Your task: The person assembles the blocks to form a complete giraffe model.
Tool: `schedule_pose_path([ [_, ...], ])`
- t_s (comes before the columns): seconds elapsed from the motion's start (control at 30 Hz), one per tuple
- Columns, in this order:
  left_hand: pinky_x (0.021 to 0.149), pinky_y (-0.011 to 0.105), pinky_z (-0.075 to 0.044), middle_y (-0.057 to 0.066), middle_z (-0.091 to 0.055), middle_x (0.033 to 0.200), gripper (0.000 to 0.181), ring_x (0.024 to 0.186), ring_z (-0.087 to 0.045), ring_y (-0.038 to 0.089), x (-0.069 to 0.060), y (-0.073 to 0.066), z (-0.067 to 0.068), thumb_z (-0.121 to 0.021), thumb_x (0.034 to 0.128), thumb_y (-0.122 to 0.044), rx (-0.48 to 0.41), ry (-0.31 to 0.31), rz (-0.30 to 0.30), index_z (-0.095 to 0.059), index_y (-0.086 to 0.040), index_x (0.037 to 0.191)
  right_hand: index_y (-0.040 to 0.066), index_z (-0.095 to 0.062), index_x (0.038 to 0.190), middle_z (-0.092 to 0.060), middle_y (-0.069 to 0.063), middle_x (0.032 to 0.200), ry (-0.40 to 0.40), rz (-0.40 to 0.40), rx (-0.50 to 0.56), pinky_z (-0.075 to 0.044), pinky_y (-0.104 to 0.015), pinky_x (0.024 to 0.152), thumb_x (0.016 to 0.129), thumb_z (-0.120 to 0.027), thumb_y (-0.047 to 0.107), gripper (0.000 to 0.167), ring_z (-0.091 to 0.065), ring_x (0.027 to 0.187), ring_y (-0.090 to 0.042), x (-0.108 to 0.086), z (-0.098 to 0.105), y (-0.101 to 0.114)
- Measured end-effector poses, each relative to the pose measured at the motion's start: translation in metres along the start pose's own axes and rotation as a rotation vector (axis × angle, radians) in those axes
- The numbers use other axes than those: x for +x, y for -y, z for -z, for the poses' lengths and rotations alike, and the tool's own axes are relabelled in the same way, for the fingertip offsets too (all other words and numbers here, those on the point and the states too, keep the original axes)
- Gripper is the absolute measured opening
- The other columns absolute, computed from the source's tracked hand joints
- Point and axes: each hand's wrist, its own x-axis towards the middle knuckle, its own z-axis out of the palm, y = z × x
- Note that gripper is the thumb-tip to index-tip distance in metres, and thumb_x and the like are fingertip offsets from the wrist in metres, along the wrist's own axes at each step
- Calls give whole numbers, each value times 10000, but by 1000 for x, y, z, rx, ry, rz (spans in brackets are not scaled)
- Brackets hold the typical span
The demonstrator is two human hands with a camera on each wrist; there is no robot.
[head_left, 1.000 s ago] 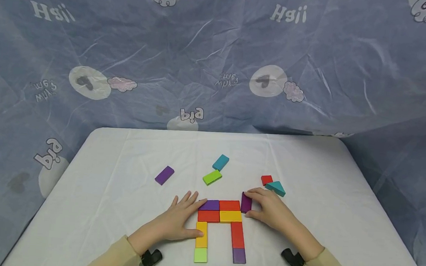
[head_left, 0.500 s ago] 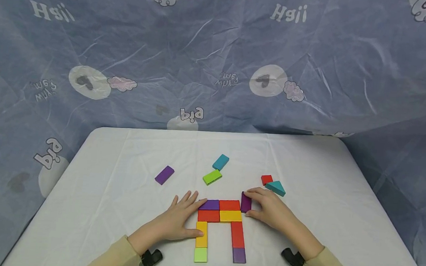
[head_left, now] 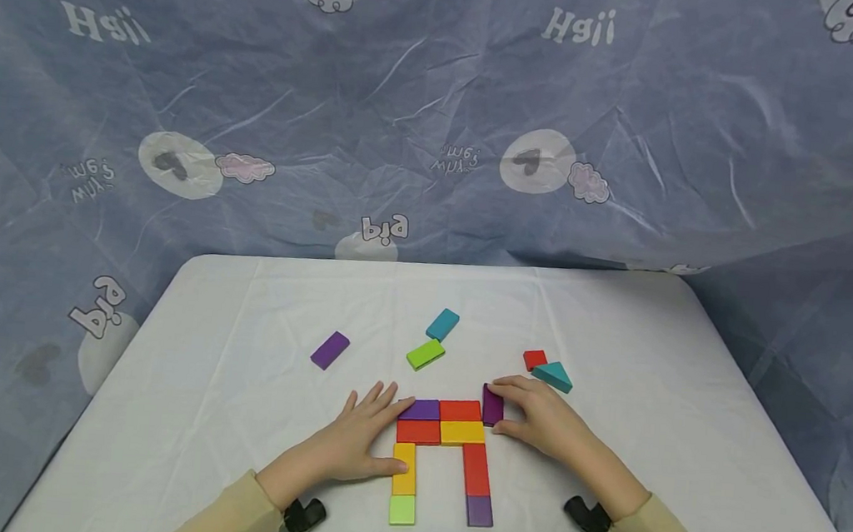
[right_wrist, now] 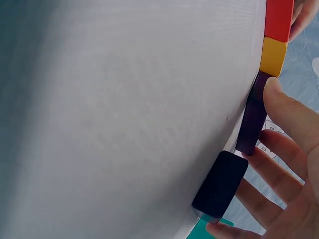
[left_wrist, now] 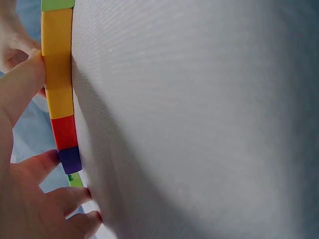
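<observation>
Flat coloured blocks lie together as an arch shape, a two-row bar on two legs. My left hand (head_left: 348,442) rests with spread fingers at its left side. The thumb touches the yellow block (left_wrist: 59,64) of the left leg, and the index finger touches the purple block (left_wrist: 70,160) at the top left corner. On the other side, my right hand (head_left: 545,421) pinches a dark purple block (head_left: 491,406) lengthwise between thumb and fingers. That block stands at the bar's right end, beside the red block (head_left: 459,411) and just above the yellow block (head_left: 462,432).
Loose blocks lie farther back: a purple block (head_left: 330,350), a blue block (head_left: 442,324), a green block (head_left: 425,354), a red block (head_left: 534,360) and a teal triangle block (head_left: 553,376). In the right wrist view a dark block (right_wrist: 221,183) is near the fingers. White cloth covers the table (head_left: 237,385).
</observation>
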Motion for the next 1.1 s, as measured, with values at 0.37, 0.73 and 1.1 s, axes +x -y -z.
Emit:
schedule_pose_path([
  [0.37, 1183, 669, -62, 131, -178, 1648, 889, 1532, -93, 368, 1, -1, 1, -655, 844, -611, -2, 3, 3, -278, -250, 1563, 110, -655, 1291, -637, -93, 1299, 4, -4, 4, -515, -508, 981, 787, -830, 292, 563, -571, 1220, -315, 0, 1, 1],
  [0.73, 1180, 673, -62, 137, -175, 1648, 886, 1531, -91, 374, 0, -2, 3, -663, 846, -595, -10, 8, 3, -281, -242, 1562, 112, -654, 1293, -638, -90, 1299, -4, -7, 4, -514, -506, 983, 786, -832, 291, 567, -569, 1225, -312, 1, 0, 0],
  [1.1, 1177, 679, -55, 135, -165, 1651, 885, 1530, -89, 377, -2, -2, 2, -657, 849, -602, -15, 17, 5, -278, -243, 1564, 129, -580, 1381, -555, -101, 1421, -19, -53, 65, -488, -542, 1003, 823, -792, 350, 637, -493, 1318, -346, -7, 7, -7],
])
